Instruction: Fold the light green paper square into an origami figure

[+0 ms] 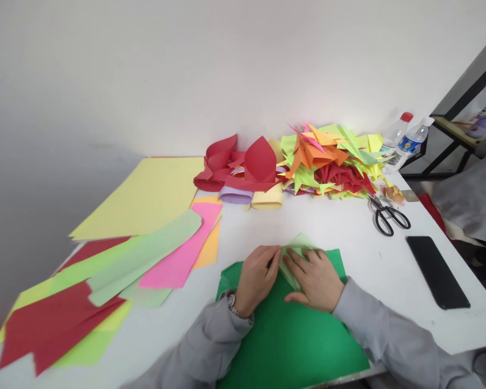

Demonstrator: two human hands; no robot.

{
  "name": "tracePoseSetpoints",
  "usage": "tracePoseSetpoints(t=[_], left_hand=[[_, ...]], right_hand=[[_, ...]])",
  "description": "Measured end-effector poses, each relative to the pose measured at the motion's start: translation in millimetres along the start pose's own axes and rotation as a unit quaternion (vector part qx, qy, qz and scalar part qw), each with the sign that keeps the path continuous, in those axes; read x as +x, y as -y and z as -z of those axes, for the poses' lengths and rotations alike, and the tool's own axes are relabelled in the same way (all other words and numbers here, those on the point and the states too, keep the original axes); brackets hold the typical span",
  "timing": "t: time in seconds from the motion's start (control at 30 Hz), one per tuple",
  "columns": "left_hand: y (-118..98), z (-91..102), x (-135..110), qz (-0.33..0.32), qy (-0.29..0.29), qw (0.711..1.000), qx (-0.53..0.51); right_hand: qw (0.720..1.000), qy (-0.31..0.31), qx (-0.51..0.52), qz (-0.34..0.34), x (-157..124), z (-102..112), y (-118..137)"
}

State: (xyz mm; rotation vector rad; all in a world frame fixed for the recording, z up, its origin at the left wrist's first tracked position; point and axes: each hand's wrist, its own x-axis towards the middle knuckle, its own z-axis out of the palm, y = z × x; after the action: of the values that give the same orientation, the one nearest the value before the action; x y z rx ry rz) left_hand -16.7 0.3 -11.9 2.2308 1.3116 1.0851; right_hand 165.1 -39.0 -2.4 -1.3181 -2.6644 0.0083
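Observation:
A small piece of light green paper (302, 241), partly folded, lies on a green sheet (291, 346) near the table's front edge. My left hand (259, 275) pinches the paper's left edge between thumb and fingers. My right hand (314, 275) lies over the paper with its fingers spread, pressing it against the green sheet. Both hands cover much of the paper, so its full folded shape is hidden.
Loose coloured strips (146, 259) and a large yellow sheet (146, 194) lie left. Rolled red paper shapes (260, 159) and a pile of folded paper (328, 162) stand behind. Scissors (384, 216), a black phone (437, 270) and plastic bottles (409, 143) are at right.

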Motion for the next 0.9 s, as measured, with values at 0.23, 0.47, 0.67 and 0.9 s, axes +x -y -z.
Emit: tracePoseSetpoints(t=[0.23,0.47,0.67,0.9], left_hand=[[-7.6,-2.2,-9.8,-0.007,-0.021,0.999,0.035],[-7.3,-4.1,-15.3,0.006,-0.008,0.999,0.051],[-9.8,-5.4,-15.0,-0.008,0.003,1.0,0.025],[-10.1,-4.2,-13.6,-0.002,0.01,1.0,-0.002]], right_hand=[[1.0,0.001,0.002,-0.001,-0.6,-1.5,-0.2],[1.0,0.006,0.0,-0.003,-3.0,-2.5,-0.8],[1.0,0.007,0.001,-0.001,-1.6,-1.5,-0.5],[1.0,-0.001,-0.006,-0.001,-1.0,-1.4,0.2]])
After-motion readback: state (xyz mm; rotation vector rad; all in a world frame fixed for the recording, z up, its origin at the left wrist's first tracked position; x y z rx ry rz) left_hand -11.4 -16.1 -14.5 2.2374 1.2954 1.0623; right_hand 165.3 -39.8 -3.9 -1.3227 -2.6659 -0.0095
